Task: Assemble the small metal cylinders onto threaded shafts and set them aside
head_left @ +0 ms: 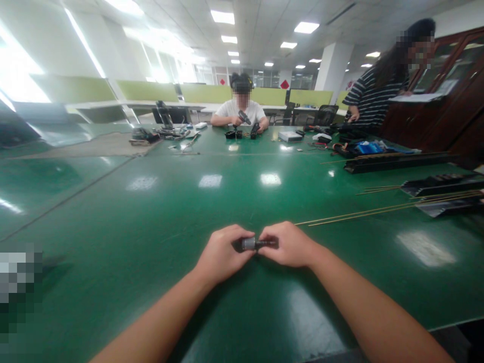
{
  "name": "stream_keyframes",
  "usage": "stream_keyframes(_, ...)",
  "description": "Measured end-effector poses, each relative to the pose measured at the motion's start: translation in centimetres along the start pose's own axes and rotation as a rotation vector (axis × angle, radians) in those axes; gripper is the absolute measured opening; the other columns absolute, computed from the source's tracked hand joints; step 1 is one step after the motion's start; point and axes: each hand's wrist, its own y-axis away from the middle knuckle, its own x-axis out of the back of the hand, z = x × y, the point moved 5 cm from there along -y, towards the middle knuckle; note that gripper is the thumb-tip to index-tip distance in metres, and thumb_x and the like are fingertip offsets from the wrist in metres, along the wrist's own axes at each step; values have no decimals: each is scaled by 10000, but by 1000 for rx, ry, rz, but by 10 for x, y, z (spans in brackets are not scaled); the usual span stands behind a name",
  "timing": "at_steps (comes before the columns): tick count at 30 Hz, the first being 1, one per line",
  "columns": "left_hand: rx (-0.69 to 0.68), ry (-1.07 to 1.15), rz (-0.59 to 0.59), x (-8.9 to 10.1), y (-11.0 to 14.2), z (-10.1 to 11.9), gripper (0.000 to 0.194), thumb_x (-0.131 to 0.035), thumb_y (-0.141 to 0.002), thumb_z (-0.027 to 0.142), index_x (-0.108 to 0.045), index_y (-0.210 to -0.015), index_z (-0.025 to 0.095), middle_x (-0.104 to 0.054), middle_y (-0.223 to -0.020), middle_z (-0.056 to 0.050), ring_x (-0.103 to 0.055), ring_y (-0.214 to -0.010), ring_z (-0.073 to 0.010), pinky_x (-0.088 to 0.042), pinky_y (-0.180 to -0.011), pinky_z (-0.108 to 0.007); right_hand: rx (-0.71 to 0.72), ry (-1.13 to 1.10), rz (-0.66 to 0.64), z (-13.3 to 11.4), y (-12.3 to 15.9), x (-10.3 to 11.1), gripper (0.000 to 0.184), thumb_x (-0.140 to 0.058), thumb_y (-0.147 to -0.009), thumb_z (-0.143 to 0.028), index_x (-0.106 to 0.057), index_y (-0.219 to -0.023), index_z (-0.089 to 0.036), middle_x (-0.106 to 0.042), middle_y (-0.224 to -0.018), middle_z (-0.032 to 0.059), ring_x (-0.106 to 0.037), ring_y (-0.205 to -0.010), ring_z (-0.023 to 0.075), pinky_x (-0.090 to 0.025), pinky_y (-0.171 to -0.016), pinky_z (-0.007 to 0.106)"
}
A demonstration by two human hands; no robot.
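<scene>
Big bright room, with square lights (223,17) on the ceiling and low yellow-green walls (147,92) far back. Down below, a wide green tabletop (170,201), shiny, with bright patches of light. Right at the near part, between left hand (223,252) and right hand (289,244), a little grey and black tube (248,244), lying flat from left to right, with the long way pointing from one hand to the other. Fat grey part to the left, thin dark part to the right. Left fingers curled around the fat end; right fingers pinched close on the thin end. Neither hand nearer, both touching. Cannot tell from here about any touch between tube and tabletop, or about one piece or two. Just beyond the right hand, long thin gold rods (378,212), reaching off to dark trays (438,208) at the right. Across the tabletop, a person in a white shirt (255,110) with a drill-like tool (244,117) in hand. Farther right, standing, a person in a striped top (372,101).
</scene>
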Motion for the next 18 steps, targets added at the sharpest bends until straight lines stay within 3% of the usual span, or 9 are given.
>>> stream_keyframes(18, 19, 0, -13, 2, -1, -4, 214, -749, -737, 209, -741, -950, 225, -718, -892, -14, -658, -816, -164, -507, -771, -286, -27, 29, -27, 0, -1, 1, 152, -640, -858, -314, -729, -892, -196, -718, -763, 18, -617, -665, 135, -398, -615, 233)
